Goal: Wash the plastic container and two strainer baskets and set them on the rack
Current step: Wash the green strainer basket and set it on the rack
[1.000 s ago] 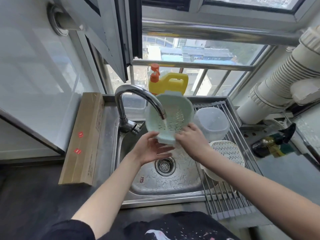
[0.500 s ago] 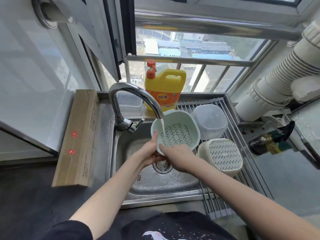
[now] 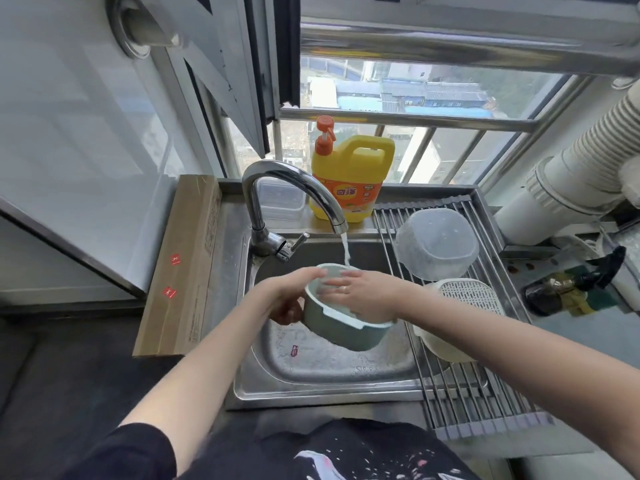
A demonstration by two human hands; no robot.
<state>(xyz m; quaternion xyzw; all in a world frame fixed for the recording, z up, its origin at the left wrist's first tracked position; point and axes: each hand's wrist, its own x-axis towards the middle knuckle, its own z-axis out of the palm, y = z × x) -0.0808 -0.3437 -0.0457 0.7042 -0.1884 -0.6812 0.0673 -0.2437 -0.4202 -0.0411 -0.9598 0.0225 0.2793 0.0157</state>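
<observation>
Over the steel sink (image 3: 332,379) I hold a green strainer basket (image 3: 341,329) with its mouth up under the running tap (image 3: 294,192). My left hand (image 3: 289,296) grips its left rim and wall. My right hand (image 3: 363,294) reaches inside the basket with fingers spread against its inner wall. On the roll-up rack (image 3: 485,403) to the right lie an upturned clear plastic container (image 3: 438,244) and, nearer me, an upturned white strainer basket (image 3: 465,303).
A yellow detergent bottle (image 3: 349,181) and a clear tub (image 3: 280,199) stand behind the tap on the ledge. A long cardboard box (image 3: 183,265) lies left of the sink. A dark bottle (image 3: 568,289) rests on the counter at right, below a large duct (image 3: 581,168).
The green basket has been turned from tilted, mouth facing me, to mouth up and lowered into the sink. My right hand moved from its outside to inside it.
</observation>
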